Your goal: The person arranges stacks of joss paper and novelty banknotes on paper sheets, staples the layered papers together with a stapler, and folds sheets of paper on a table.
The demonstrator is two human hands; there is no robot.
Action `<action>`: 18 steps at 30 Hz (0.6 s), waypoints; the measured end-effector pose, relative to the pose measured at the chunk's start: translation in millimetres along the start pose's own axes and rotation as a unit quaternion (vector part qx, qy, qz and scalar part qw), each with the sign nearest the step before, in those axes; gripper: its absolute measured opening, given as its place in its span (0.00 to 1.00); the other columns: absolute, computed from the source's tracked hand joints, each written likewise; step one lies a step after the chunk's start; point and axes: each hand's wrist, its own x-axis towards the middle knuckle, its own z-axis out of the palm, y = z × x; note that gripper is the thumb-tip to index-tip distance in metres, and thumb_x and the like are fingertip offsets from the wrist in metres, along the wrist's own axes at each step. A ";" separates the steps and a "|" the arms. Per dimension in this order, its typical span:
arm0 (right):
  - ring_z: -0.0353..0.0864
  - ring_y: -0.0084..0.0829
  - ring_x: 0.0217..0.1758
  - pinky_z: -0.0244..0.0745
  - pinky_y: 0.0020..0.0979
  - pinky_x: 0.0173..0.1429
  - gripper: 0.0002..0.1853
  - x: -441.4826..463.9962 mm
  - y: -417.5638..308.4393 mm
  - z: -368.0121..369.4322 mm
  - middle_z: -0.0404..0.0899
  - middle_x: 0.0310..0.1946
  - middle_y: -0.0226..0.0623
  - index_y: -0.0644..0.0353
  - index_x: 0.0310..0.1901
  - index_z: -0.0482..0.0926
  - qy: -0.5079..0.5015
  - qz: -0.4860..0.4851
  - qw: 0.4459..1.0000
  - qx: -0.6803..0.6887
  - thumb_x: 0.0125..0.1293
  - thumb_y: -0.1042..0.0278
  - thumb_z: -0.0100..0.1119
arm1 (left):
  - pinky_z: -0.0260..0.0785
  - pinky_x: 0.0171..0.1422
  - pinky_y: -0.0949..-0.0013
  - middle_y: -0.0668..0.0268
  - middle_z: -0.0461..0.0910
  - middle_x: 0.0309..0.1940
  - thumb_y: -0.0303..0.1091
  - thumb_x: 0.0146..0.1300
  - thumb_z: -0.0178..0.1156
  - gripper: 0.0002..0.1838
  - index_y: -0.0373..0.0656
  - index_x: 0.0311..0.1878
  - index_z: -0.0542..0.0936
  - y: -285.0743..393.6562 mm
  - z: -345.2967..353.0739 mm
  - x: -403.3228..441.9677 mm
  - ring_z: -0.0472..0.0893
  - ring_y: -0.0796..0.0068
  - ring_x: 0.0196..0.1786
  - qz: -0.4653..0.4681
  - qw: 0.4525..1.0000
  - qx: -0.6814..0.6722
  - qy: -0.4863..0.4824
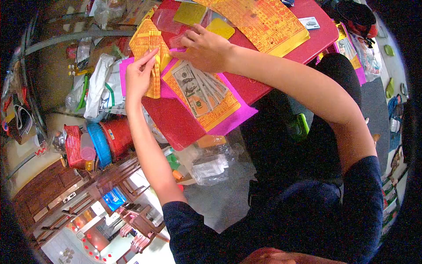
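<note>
My left hand pinches a pleated strip of yellow joss paper with red print between thumb and fingers. Behind it lies another printed yellow sheet. My right hand is over the table with its fingers apart, the fingertips near the edge of the magenta paper. On that paper lies a yellow printed sheet bearing a fan of dollar-style notes. Whether the right fingertips press on anything is hard to make out.
The red table holds large printed yellow sheets, yellow squares and a small white card. Plastic bags and red and blue baskets stand to the left. A clear bag lies below the table edge.
</note>
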 end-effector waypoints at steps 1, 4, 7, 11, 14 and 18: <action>0.77 0.37 0.60 0.68 0.45 0.71 0.28 -0.2 0.0 -0.3 0.79 0.53 0.34 0.39 0.72 0.75 0.001 0.000 1.000 0.001 0.69 0.57 0.52 | 0.64 0.77 0.66 0.45 0.78 0.67 0.30 0.76 0.60 0.17 0.49 0.64 0.84 0.5 -0.2 -0.4 0.74 0.60 0.75 -0.003 1.000 -0.002 0.000; 0.77 0.36 0.60 0.68 0.45 0.70 0.28 0.0 -0.3 0.1 0.79 0.52 0.34 0.40 0.71 0.76 0.004 0.003 1.000 0.006 0.69 0.57 0.52 | 0.64 0.77 0.66 0.45 0.78 0.67 0.29 0.75 0.60 0.17 0.49 0.64 0.84 0.8 0.4 -0.5 0.74 0.60 0.75 -0.004 1.000 -0.006 0.000; 0.77 0.37 0.60 0.69 0.45 0.70 0.27 -0.5 -0.5 -0.7 0.79 0.51 0.34 0.40 0.70 0.77 0.007 0.004 1.000 0.003 0.69 0.57 0.53 | 0.64 0.77 0.66 0.46 0.79 0.66 0.29 0.75 0.60 0.17 0.50 0.65 0.84 2.3 0.5 -0.9 0.74 0.61 0.75 -0.001 1.000 -0.006 0.000; 0.78 0.37 0.58 0.70 0.44 0.69 0.27 -1.6 1.9 -0.4 0.79 0.50 0.34 0.39 0.69 0.78 0.028 -0.005 1.000 0.000 0.69 0.57 0.53 | 0.65 0.76 0.66 0.47 0.80 0.66 0.29 0.75 0.59 0.17 0.49 0.65 0.84 4.1 0.8 -1.7 0.75 0.62 0.74 -0.012 1.000 -0.018 -0.002; 0.78 0.38 0.58 0.70 0.44 0.69 0.27 -1.5 0.8 0.3 0.79 0.50 0.34 0.38 0.70 0.77 0.024 -0.001 1.000 0.000 0.69 0.57 0.53 | 0.66 0.76 0.66 0.48 0.80 0.65 0.29 0.75 0.59 0.17 0.49 0.65 0.84 3.5 1.2 -1.8 0.76 0.63 0.73 0.001 1.000 -0.012 0.001; 0.77 0.37 0.60 0.69 0.44 0.69 0.27 -1.7 0.2 -2.2 0.79 0.51 0.34 0.39 0.70 0.77 0.012 0.002 1.000 0.007 0.70 0.57 0.52 | 0.67 0.74 0.67 0.48 0.81 0.65 0.30 0.76 0.60 0.17 0.48 0.64 0.84 2.3 0.5 -1.2 0.77 0.64 0.72 -0.004 1.000 0.004 0.001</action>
